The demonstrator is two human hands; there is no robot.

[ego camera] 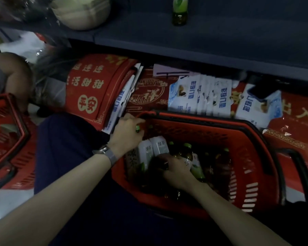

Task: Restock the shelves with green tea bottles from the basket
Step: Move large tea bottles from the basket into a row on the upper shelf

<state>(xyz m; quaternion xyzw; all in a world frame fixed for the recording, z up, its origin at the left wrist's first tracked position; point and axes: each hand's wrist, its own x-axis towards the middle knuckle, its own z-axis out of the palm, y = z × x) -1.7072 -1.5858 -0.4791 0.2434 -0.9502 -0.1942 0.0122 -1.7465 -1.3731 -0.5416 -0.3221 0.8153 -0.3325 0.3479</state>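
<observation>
Green tea bottles (160,147) crowd red basket (212,121), lone bottle (180,13) on shelf (238,32)

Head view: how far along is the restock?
Early. Done: one green tea bottle stands on the shelf. In hand: the left hand grips a green-capped bottle at the basket rim; the right hand grips a second bottle inside. Left: the remaining bottles in the basket, many of them.
</observation>
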